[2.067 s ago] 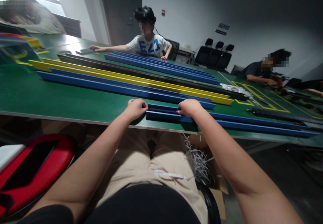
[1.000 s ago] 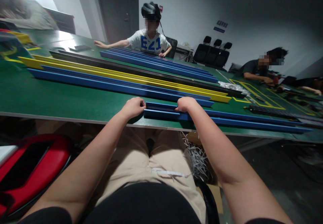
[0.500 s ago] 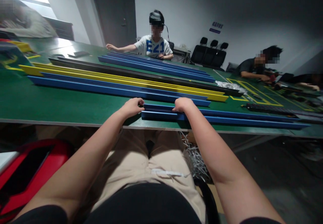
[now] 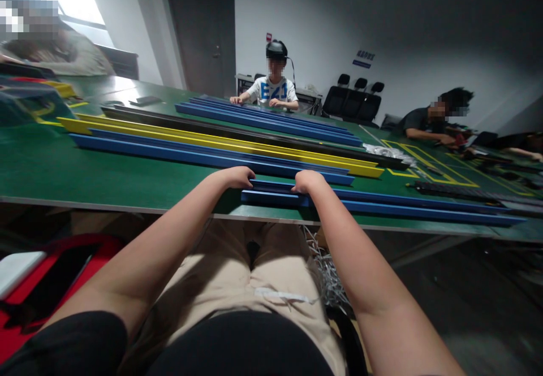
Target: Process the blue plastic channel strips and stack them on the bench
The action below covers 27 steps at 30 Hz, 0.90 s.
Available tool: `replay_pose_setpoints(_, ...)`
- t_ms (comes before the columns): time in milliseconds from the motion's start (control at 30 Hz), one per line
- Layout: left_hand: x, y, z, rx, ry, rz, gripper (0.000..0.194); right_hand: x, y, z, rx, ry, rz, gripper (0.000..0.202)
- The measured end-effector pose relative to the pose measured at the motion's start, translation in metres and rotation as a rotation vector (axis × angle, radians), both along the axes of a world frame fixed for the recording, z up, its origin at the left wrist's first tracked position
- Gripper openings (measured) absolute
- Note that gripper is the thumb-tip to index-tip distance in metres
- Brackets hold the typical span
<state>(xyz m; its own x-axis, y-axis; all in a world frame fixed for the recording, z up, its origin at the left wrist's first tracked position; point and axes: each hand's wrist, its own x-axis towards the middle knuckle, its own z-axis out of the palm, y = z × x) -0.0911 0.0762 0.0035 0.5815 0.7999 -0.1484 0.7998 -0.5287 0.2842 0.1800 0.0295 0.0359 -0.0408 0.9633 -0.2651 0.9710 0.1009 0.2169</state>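
Observation:
A long blue U-shaped channel (image 4: pixel 416 211) lies along the table's near edge, its open side up. My left hand (image 4: pixel 240 177) is closed at the left end of this channel, fingers curled over its far wall. Farther right, my right hand (image 4: pixel 309 181) is closed on the same channel, with its fingertips reaching inside. Anything small between the fingers is hidden. Just beyond my hands lie another blue channel (image 4: pixel 169 152), a yellow channel (image 4: pixel 203 143) and a black channel (image 4: pixel 254 134), roughly parallel.
The green table (image 4: pixel 127 178) carries several blue channels (image 4: pixel 263 117) at the far side, before a seated co-worker (image 4: pixel 278 90). Crumpled clear plastic (image 4: pixel 388 152) and a dark ribbed strip (image 4: pixel 449 190) lie to the right. Other people sit at both sides.
My left hand has shifted slightly right, from the channel's end onto its far wall. The right hand stays about where it was. The co-worker opposite has drawn an outstretched arm in.

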Motion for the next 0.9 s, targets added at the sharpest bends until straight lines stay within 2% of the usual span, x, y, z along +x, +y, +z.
replay_pose_setpoints(300,0.041,-0.009,0.011,0.021,0.074,-0.072,0.038,0.003,0.007,-0.002,-0.021,0.028,-0.029,0.060)
replay_pose_setpoints(467,0.067,-0.011,0.009,0.082,0.130,-0.096,0.045,0.003,0.005,-0.001,-0.010,0.033,-0.025,0.060)
replay_pose_setpoints(700,0.101,-0.016,0.005,0.134,0.096,-0.146,0.039,0.002,0.001,0.001,-0.007,0.030,-0.024,0.059)
replay_pose_setpoints(900,0.110,-0.013,0.001,0.088,0.057,-0.144,0.034,0.001,0.001,0.003,-0.021,0.016,-0.031,0.059)
